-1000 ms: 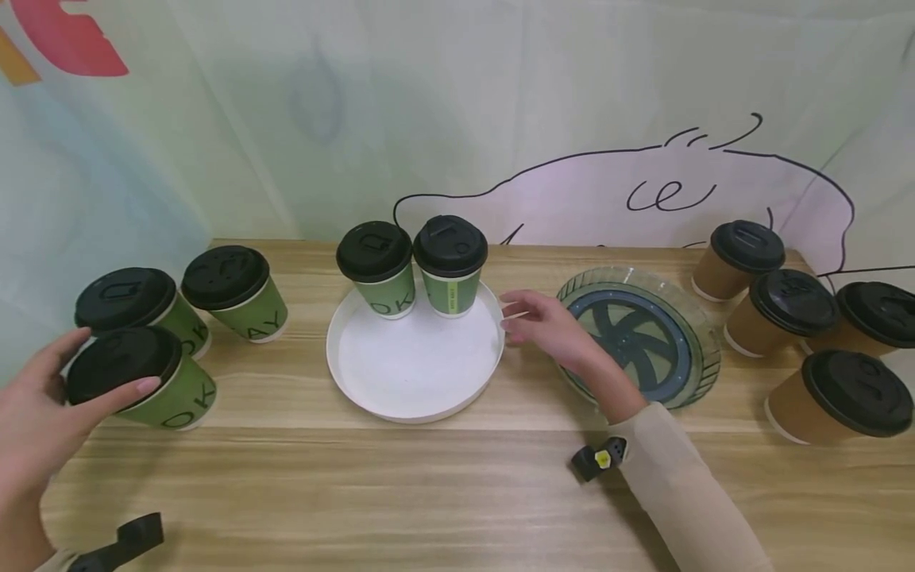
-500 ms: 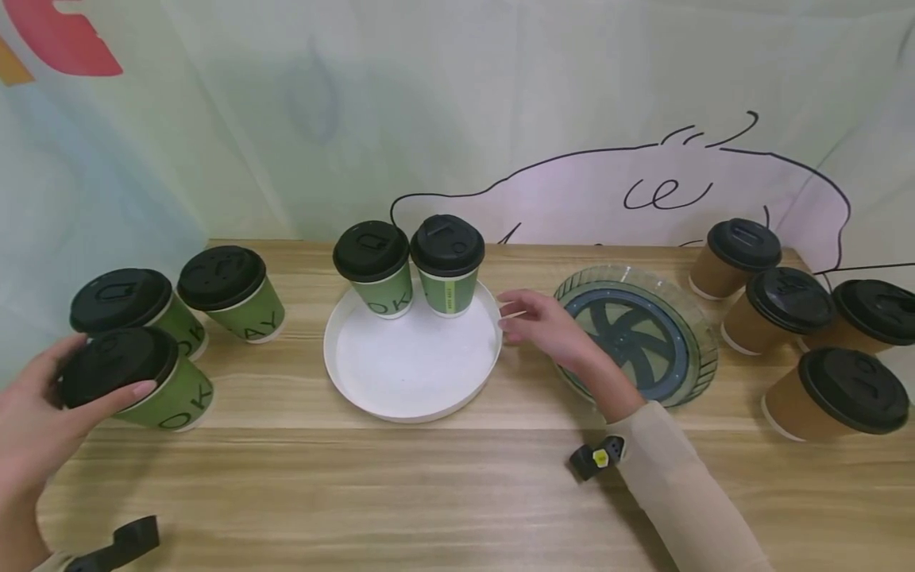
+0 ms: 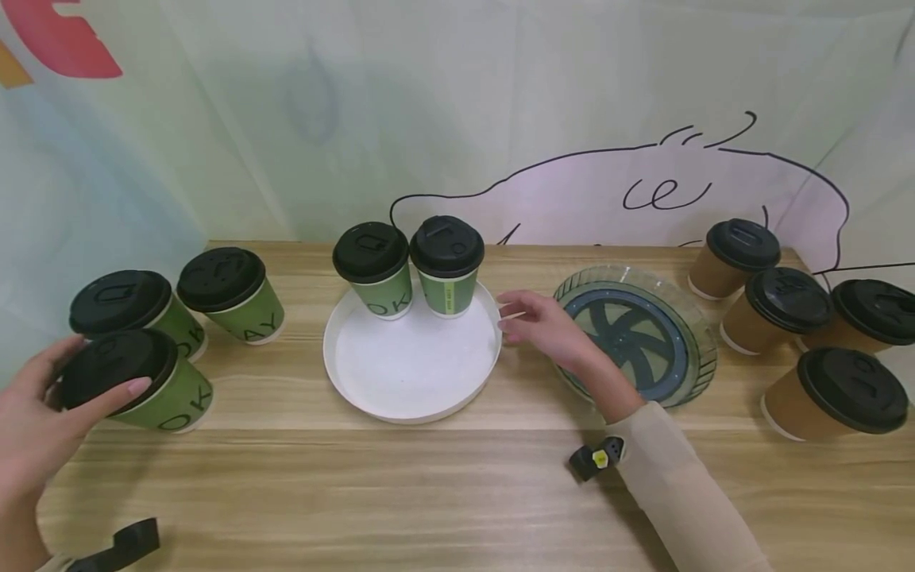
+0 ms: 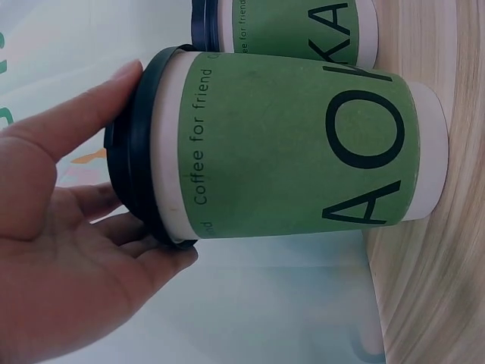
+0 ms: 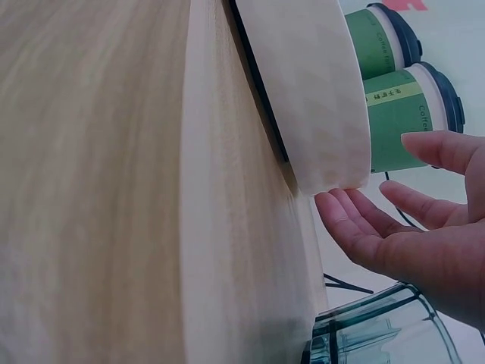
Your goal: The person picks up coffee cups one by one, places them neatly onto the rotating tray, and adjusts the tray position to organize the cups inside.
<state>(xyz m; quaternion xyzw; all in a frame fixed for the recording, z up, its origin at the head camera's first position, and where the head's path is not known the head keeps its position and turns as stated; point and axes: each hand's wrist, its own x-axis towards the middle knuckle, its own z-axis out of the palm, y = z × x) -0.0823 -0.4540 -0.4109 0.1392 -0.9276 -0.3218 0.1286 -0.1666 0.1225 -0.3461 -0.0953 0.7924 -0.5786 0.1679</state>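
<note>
At the left, my left hand (image 3: 53, 409) holds a green paper coffee cup (image 3: 175, 395) by its black lid, thumb on one side and fingers round the other. In the left wrist view the cup (image 4: 295, 148) has a green sleeve with lettering. Beside the round white tray (image 3: 411, 373) is my right hand (image 3: 546, 326), its fingers loosely bent and holding nothing. Fingertips touch the wall of the tray (image 5: 318, 91) in the right wrist view. Two lidded green cups, one at the left (image 3: 386, 278) and one at the right (image 3: 449, 274), stand on the tray's back part.
Behind the held cup are two more green cups, one nearer (image 3: 132, 306) and one farther right (image 3: 236, 294). A clear ribbed glass dish (image 3: 704, 373) with a blue ring pattern lies under the right forearm. Several brown lidded cups (image 3: 804, 405) stand at the right of the wooden table (image 3: 400, 500).
The view has shifted very slightly. Both hands, the cups and the tray keep their places.
</note>
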